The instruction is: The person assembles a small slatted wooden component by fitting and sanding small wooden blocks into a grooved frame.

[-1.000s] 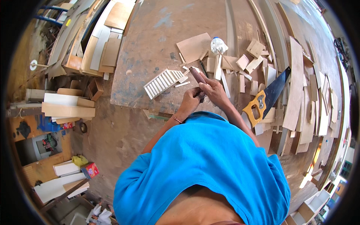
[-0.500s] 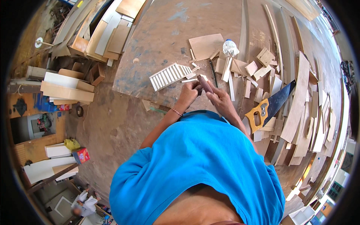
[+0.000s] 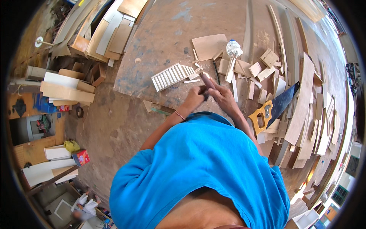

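Observation:
Both hands meet over the near edge of the worktable. My right hand (image 3: 224,98) is closed around a dark reddish-brown bar (image 3: 207,81), rounded and stubby, pointing away from me. Pressed up against the bar's near end, my left hand (image 3: 195,98) has its fingers curled; what they pinch is hidden. Just beyond and to the left lies a small slatted wooden piece (image 3: 172,77), pale strips in a row like a tiny staircase. Small wood bits (image 3: 191,81) lie beside its right end. A thin dark stick (image 3: 217,72) rests right of the bar.
A handsaw with a yellow handle (image 3: 261,117) lies at the right among many offcuts (image 3: 301,103). A clear bottle with a blue cap (image 3: 233,49) and a square thin board (image 3: 209,46) are farther back. Stacked boards (image 3: 68,88) stand left. Another person (image 3: 85,206) is at lower left.
The bar has shifted slightly toward the left and its far end now sits near the slatted piece's right end. My left hand has lowered a little, its fingers still curled.

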`<control>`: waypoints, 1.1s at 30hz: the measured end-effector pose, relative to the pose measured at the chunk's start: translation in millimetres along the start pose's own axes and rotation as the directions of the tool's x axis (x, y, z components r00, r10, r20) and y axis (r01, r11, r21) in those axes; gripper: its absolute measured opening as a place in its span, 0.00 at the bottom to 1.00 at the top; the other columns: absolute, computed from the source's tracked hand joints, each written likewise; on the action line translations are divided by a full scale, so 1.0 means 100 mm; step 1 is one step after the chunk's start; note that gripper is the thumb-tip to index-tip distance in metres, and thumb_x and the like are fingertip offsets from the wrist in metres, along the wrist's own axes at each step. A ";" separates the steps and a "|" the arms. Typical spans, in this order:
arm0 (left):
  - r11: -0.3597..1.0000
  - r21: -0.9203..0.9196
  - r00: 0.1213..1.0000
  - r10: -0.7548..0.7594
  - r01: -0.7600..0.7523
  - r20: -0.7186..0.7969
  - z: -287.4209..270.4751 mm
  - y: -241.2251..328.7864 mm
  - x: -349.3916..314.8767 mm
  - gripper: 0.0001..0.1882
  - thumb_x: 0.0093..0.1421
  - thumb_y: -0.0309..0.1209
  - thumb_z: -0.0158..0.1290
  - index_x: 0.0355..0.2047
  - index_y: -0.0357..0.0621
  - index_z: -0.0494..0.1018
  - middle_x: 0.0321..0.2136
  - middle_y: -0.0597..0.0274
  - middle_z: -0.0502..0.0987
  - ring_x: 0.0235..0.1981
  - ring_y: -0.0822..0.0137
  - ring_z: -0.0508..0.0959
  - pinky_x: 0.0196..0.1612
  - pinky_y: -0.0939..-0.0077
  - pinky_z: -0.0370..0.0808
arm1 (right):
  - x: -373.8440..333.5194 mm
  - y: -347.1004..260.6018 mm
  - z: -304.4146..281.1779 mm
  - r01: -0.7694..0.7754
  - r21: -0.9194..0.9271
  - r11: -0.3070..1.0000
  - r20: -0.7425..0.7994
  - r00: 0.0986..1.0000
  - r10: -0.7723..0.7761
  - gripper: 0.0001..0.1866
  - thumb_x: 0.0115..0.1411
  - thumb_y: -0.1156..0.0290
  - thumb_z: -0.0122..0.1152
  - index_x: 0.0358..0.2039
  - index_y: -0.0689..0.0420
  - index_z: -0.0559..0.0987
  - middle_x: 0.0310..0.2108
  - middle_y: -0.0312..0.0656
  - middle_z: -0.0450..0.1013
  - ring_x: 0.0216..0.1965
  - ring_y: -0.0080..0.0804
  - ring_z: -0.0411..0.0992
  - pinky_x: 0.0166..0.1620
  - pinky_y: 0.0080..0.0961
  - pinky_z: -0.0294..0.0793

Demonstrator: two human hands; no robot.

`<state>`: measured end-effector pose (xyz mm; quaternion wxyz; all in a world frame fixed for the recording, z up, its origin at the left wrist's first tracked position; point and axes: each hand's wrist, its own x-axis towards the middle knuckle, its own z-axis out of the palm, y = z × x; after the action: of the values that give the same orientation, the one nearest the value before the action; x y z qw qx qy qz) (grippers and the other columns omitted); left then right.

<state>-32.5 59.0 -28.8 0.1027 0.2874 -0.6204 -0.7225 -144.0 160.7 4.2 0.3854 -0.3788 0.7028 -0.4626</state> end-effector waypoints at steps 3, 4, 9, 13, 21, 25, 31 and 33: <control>1.000 -0.027 0.999 -0.005 0.006 0.039 0.03 -0.01 0.00 0.08 0.57 0.26 0.47 0.27 0.34 0.73 0.17 0.67 0.69 0.18 0.77 0.66 0.22 0.81 0.64 | 0.14 -0.02 0.04 0.070 0.023 0.997 -0.106 0.992 -0.067 0.25 0.54 0.64 0.51 0.49 0.65 0.67 0.38 0.55 0.72 0.38 0.30 0.71 0.42 0.26 0.67; 0.998 -0.048 0.999 -0.035 0.037 0.030 0.01 0.00 0.01 0.07 0.57 0.26 0.47 0.28 0.34 0.73 0.17 0.66 0.70 0.19 0.77 0.67 0.22 0.82 0.64 | 0.09 -0.08 0.01 0.072 0.021 0.997 -0.107 0.992 -0.069 0.25 0.54 0.64 0.51 0.49 0.65 0.67 0.38 0.55 0.72 0.38 0.30 0.71 0.42 0.26 0.67; 1.000 0.007 0.999 0.007 -0.007 -0.033 -0.13 0.11 0.02 0.07 0.57 0.26 0.47 0.28 0.34 0.73 0.19 0.67 0.71 0.19 0.79 0.65 0.22 0.83 0.63 | -0.11 -0.05 0.01 0.027 0.001 1.000 -0.038 0.999 -0.027 0.25 0.54 0.63 0.52 0.50 0.64 0.67 0.41 0.56 0.71 0.41 0.33 0.70 0.44 0.26 0.66; 0.999 -0.024 0.998 0.048 -0.047 0.037 0.04 0.03 0.00 0.08 0.58 0.28 0.47 0.29 0.35 0.73 0.18 0.69 0.69 0.19 0.78 0.65 0.22 0.82 0.63 | 0.18 0.00 0.01 0.030 0.032 0.999 -0.083 0.996 -0.027 0.25 0.55 0.62 0.51 0.50 0.64 0.67 0.43 0.54 0.70 0.39 0.36 0.72 0.42 0.27 0.67; 0.980 -0.116 0.973 0.140 -0.162 -0.181 -0.32 0.31 0.12 0.07 0.60 0.25 0.43 0.27 0.38 0.70 0.16 0.71 0.67 0.16 0.81 0.62 0.20 0.89 0.61 | -0.35 0.10 -0.19 -0.013 0.021 1.000 0.038 0.999 0.012 0.27 0.55 0.58 0.53 0.51 0.61 0.67 0.45 0.51 0.70 0.40 0.35 0.70 0.43 0.28 0.66; 0.962 -0.094 0.961 0.242 -0.256 -0.136 -0.26 0.57 -0.01 0.07 0.61 0.24 0.42 0.27 0.38 0.69 0.19 0.69 0.68 0.19 0.81 0.63 0.23 0.88 0.62 | -0.39 0.11 -0.33 -0.187 0.181 0.966 -0.004 0.982 0.190 0.26 0.56 0.58 0.53 0.53 0.57 0.67 0.46 0.47 0.69 0.40 0.30 0.67 0.43 0.26 0.65; 0.944 -0.073 0.944 0.315 -0.322 -0.093 -0.22 0.70 -0.17 0.06 0.60 0.22 0.42 0.28 0.37 0.68 0.19 0.69 0.67 0.20 0.79 0.64 0.25 0.86 0.63 | -0.41 -0.20 -0.38 0.013 0.189 0.982 -0.066 0.998 -0.001 0.28 0.56 0.56 0.53 0.55 0.54 0.65 0.40 0.47 0.68 0.39 0.29 0.64 0.43 0.27 0.64; 0.933 -0.005 0.930 0.358 -0.359 -0.084 -0.22 0.70 -0.17 0.05 0.59 0.21 0.43 0.30 0.36 0.69 0.18 0.69 0.67 0.20 0.79 0.64 0.24 0.86 0.64 | -0.40 -0.34 -0.37 0.081 0.174 0.981 -0.052 0.996 -0.073 0.28 0.56 0.56 0.53 0.55 0.53 0.65 0.41 0.47 0.68 0.40 0.31 0.64 0.43 0.29 0.64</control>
<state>-21.1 34.1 41.4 0.2609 0.1975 -0.6503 -0.6856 -154.1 199.8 54.5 0.3831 -0.3595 0.6527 -0.5459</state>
